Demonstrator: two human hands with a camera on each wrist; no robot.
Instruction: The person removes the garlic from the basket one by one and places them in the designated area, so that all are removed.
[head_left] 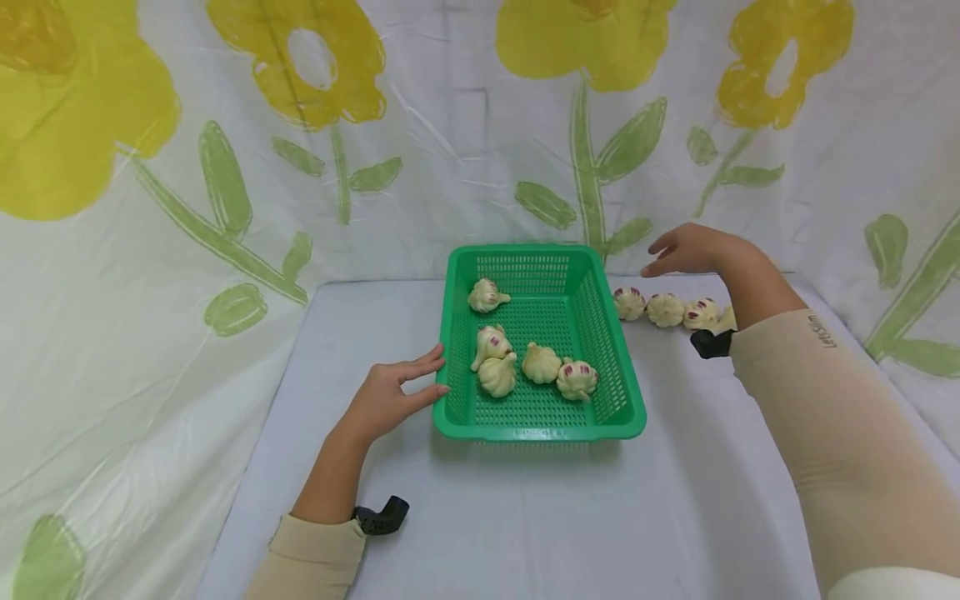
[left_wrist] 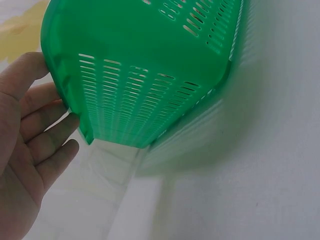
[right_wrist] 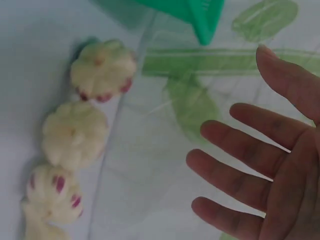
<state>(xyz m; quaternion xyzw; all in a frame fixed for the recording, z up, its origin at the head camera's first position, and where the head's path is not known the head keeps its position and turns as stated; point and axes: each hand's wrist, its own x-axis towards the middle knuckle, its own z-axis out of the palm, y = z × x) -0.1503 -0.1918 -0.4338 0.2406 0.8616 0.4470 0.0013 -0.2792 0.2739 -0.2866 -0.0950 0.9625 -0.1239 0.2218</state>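
A green plastic basket [head_left: 540,433] holds several garlic bulbs [head_left: 497,375]. The left hand [head_left: 390,393] touches the basket's left rim with its fingertips, fingers fairly straight; in the left wrist view the hand [left_wrist: 35,130] lies against the rim of the basket [left_wrist: 125,45]. The right hand [head_left: 693,250] hangs in the air above a row of garlic bulbs [head_left: 664,309] to the right of the basket. In the right wrist view that hand [right_wrist: 265,170] has its fingers spread and holds nothing, apart from the bulbs [right_wrist: 75,135].
The basket and the bulb row stand on a white-covered table [head_left: 480,533]. Behind the table hangs a white cloth [head_left: 450,200] with yellow flowers and green leaves. The row of bulbs runs beneath the right forearm, which partly hides its right end.
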